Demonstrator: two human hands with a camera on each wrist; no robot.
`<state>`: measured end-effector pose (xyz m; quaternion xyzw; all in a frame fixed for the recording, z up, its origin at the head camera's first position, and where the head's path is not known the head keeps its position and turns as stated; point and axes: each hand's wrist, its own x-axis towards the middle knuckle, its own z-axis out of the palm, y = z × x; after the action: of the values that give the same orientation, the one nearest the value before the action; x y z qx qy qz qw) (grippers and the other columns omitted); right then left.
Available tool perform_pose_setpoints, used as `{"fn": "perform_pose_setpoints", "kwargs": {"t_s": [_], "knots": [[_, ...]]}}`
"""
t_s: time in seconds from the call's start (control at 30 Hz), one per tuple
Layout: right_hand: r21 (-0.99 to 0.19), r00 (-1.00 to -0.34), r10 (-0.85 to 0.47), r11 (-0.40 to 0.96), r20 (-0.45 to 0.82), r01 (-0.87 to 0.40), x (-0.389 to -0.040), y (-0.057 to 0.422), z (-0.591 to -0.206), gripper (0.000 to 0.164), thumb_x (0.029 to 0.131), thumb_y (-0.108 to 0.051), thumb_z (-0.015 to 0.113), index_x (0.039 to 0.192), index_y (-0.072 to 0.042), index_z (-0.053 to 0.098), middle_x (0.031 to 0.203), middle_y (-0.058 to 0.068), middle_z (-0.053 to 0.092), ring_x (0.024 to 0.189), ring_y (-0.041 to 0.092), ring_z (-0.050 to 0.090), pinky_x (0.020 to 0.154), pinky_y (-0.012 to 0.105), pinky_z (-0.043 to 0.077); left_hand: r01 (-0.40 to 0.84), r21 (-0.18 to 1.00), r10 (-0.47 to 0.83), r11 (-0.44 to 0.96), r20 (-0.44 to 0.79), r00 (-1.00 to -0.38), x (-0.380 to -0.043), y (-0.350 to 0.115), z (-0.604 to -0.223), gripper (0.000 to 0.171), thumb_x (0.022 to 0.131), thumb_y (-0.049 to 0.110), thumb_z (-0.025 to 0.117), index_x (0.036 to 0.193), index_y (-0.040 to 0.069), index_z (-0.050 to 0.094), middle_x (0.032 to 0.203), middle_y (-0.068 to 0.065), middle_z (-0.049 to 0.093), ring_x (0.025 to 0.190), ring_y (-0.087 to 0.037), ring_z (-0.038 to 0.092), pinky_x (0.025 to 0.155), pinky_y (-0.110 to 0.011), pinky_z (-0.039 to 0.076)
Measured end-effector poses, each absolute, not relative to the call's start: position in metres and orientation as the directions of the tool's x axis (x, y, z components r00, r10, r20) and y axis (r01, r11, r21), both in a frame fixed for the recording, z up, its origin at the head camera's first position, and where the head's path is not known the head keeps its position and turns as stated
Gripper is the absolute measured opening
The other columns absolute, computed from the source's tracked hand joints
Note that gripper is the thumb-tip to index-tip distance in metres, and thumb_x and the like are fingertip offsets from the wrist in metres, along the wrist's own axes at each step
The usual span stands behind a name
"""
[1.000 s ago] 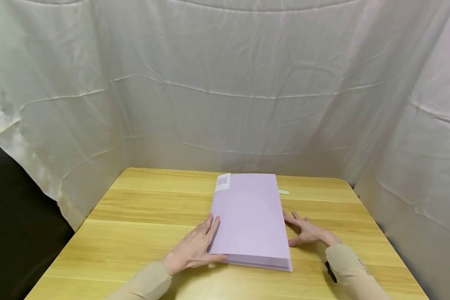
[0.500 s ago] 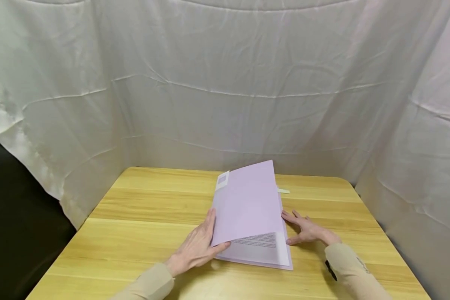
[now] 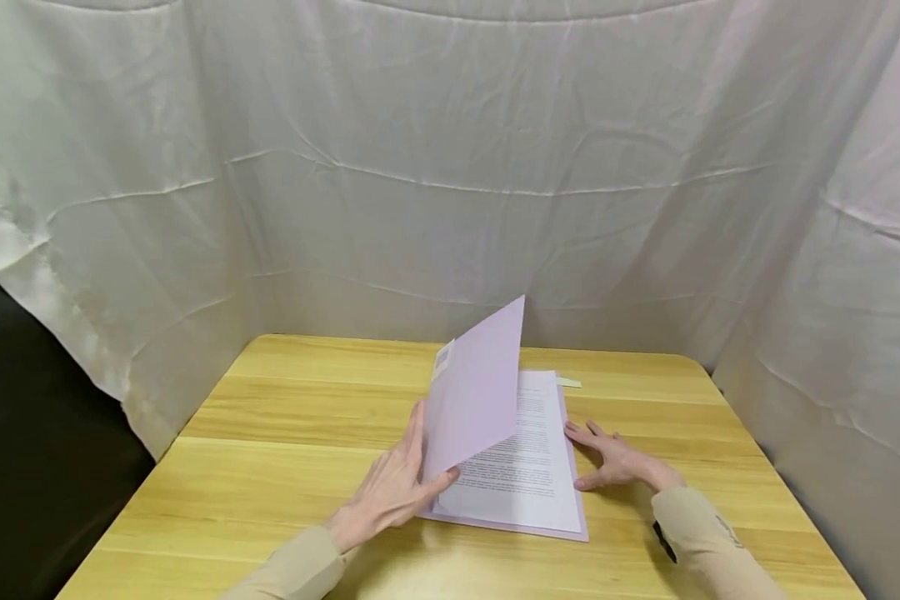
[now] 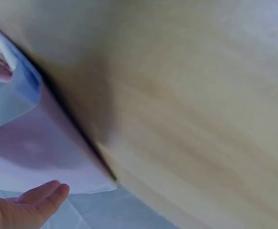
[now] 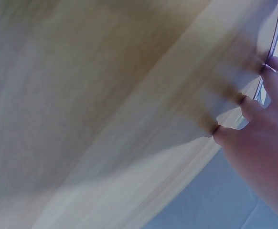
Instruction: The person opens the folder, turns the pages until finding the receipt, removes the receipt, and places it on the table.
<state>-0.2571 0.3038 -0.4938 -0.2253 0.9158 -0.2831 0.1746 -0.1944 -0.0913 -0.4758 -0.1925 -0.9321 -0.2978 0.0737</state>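
A lilac folder (image 3: 476,396) lies on the table with its front cover tilted up, hinged along its left side. Under the cover a printed white sheet (image 3: 536,450) shows. My left hand (image 3: 382,492) is at the cover's lower left, fingers extended along the spine side and thumb at the bottom edge. In the left wrist view its straight fingers (image 4: 48,198) lie against the outside of the cover (image 4: 48,138). My right hand (image 3: 617,464) has its fingers spread, their tips at the folder's right edge. The right wrist view shows fingertips (image 5: 246,105) down on the wood.
The wooden table (image 3: 285,433) extends on both sides of the folder. A pale tab (image 3: 568,382) sticks out past the folder's upper right. White cloth (image 3: 390,233) hangs behind and at the sides, with a dark area (image 3: 30,433) at the left.
The folder's cover has swung up and leftward from lying flat, uncovering the printed sheet. My left hand has shifted slightly up with it. The right hand has stayed almost still at the right edge.
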Motion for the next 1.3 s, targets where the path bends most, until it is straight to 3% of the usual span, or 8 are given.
{"fn": "perform_pose_setpoints", "kwargs": {"t_s": [0.17, 0.3, 0.4, 0.73, 0.97, 1.2, 1.3], "knots": [[-0.596, -0.836, -0.510, 0.742, -0.203, -0.307, -0.257, 0.303, -0.492, 0.100, 0.080, -0.034, 0.084, 0.155, 0.003, 0.030, 0.163, 0.029, 0.021, 0.148, 0.061, 0.004, 0.113, 0.081, -0.002, 0.403, 0.540, 0.292, 0.739, 0.283, -0.914, -0.194, -0.093, -0.461, 0.107, 0.092, 0.066, 0.053, 0.161, 0.020, -0.014, 0.164, -0.021, 0.025, 0.103, -0.033, 0.067, 0.076, -0.042, 0.060], [-0.593, -0.837, -0.504, 0.747, -0.213, -0.299, -0.257, 0.303, -0.491, 0.100, 0.080, -0.034, 0.084, 0.155, 0.002, 0.030, 0.164, 0.029, 0.020, 0.149, 0.060, 0.004, 0.113, 0.081, -0.003, 0.402, 0.542, 0.278, 0.738, 0.299, -0.913, -0.193, -0.096, -0.450, 0.107, 0.092, 0.066, 0.053, 0.161, 0.018, -0.012, 0.163, -0.023, 0.025, 0.118, -0.043, 0.064, 0.094, -0.054, 0.058], [-0.594, -0.839, -0.502, 0.747, -0.211, -0.298, -0.256, 0.303, -0.492, 0.100, 0.080, -0.034, 0.084, 0.155, 0.002, 0.030, 0.164, 0.029, 0.021, 0.148, 0.060, 0.004, 0.113, 0.081, -0.002, 0.422, 0.541, 0.274, 0.728, 0.334, -0.902, -0.193, -0.100, -0.443, 0.104, 0.094, 0.063, 0.054, 0.162, 0.015, -0.008, 0.163, -0.023, 0.024, 0.131, -0.049, 0.054, 0.103, -0.061, 0.051], [-0.601, -0.835, -0.510, 0.739, -0.207, -0.303, -0.254, 0.303, -0.492, 0.100, 0.080, -0.034, 0.084, 0.155, 0.003, 0.028, 0.163, 0.030, 0.020, 0.148, 0.062, 0.002, 0.112, 0.082, -0.004, 0.496, 0.553, 0.243, 0.670, 0.467, -0.850, -0.196, -0.118, -0.424, 0.097, 0.095, 0.055, 0.056, 0.163, 0.024, -0.006, 0.166, -0.015, 0.023, 0.136, -0.049, 0.049, 0.102, -0.072, 0.045], [-0.589, -0.834, -0.512, 0.745, -0.205, -0.313, -0.256, 0.303, -0.492, 0.100, 0.081, -0.035, 0.084, 0.155, 0.003, 0.029, 0.163, 0.029, 0.021, 0.148, 0.061, 0.004, 0.112, 0.082, -0.002, 0.655, 0.488, 0.262, 0.576, 0.649, -0.714, -0.207, -0.131, -0.418, 0.089, 0.093, 0.030, 0.062, 0.163, 0.015, 0.010, 0.167, -0.015, 0.027, 0.146, -0.041, 0.040, 0.111, -0.068, 0.040], [-0.592, -0.834, -0.519, 0.738, -0.190, -0.324, -0.256, 0.303, -0.493, 0.100, 0.080, -0.034, 0.084, 0.155, 0.004, 0.029, 0.163, 0.030, 0.021, 0.147, 0.062, 0.004, 0.111, 0.083, -0.001, 0.821, 0.342, 0.281, 0.457, 0.820, -0.498, -0.222, -0.146, -0.419, 0.070, 0.091, 0.017, 0.058, 0.153, -0.003, 0.032, 0.157, -0.025, 0.040, 0.149, -0.031, 0.038, 0.126, -0.038, 0.030], [-0.596, -0.835, -0.518, 0.735, -0.185, -0.324, -0.256, 0.304, -0.493, 0.100, 0.080, -0.034, 0.084, 0.155, 0.004, 0.029, 0.163, 0.030, 0.020, 0.148, 0.062, 0.004, 0.111, 0.083, -0.002, 0.875, 0.286, 0.278, 0.391, 0.869, -0.408, -0.228, -0.151, -0.419, 0.062, 0.091, 0.016, 0.057, 0.146, -0.009, 0.041, 0.151, -0.028, 0.045, 0.150, -0.028, 0.038, 0.127, -0.031, 0.028]]}}
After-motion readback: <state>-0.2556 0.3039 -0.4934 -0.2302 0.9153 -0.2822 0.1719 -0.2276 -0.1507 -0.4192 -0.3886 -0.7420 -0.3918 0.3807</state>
